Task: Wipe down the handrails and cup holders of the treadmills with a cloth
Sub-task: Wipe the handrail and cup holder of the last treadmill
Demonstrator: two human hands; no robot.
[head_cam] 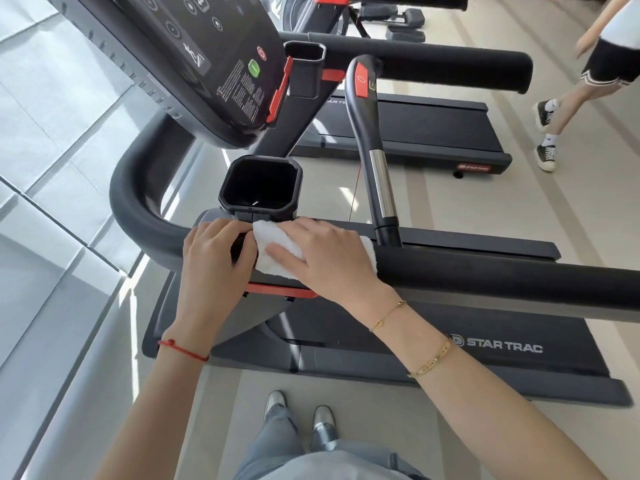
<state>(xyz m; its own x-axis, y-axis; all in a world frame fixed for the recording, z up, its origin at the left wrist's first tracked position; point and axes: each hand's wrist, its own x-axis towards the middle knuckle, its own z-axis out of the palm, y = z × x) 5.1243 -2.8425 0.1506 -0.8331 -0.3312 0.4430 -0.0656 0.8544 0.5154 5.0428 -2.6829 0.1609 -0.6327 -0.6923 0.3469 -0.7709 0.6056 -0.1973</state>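
Treadmill (502, 348), near handrail (485, 271): we should keep the cloth wrapped and draw it along the full foam | cup holder (259, 188): unwiped, we judge | right hand (322, 254): fingers fairly flat, pressing white cloth (273, 261) onto rail | left hand (214, 258): curled round rail, beside cloth.

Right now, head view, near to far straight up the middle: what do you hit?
Shoes → left hand and right hand on the white cloth over the handrail → near cup holder → far cup holder.
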